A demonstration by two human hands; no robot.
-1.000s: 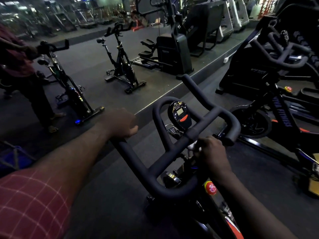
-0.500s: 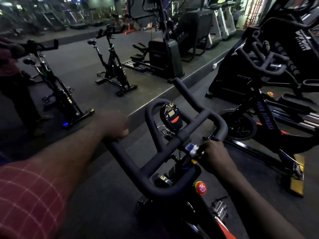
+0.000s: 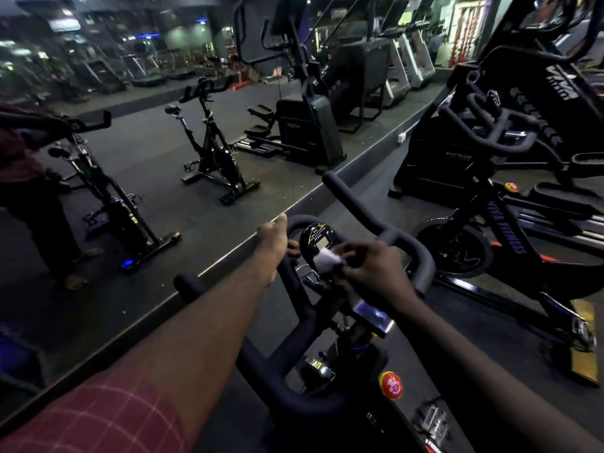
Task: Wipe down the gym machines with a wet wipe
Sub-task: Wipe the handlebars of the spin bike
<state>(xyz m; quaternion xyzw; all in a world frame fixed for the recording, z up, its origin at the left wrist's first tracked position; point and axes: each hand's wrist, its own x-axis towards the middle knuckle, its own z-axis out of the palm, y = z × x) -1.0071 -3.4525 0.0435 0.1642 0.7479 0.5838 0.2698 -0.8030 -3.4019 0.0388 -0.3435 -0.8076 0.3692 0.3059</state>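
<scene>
Reaching in from near left, a red checked sleeve [image 3: 108, 420] and bare forearm ran toward the bike's handlebar [image 3: 287, 397]. A red knob [image 3: 391, 385] sat on the frame just right of the bar's near curve. Beyond it, a small lit screen [image 3: 372, 314] lay under the right wrist. The right hand [image 3: 376, 268] pinched a white wipe [image 3: 325, 261] in its fingertips, wipe pressed to the lower edge of the round console [image 3: 315, 238]. The left hand [image 3: 273, 241] gripped the bar's loop just left of the console, fingers curled round it. A second bike [image 3: 500, 220] stood to the right. Far left: another bike [image 3: 215, 158], a stepper [image 3: 307, 132], and a person [image 3: 29, 191] standing at a bike.
</scene>
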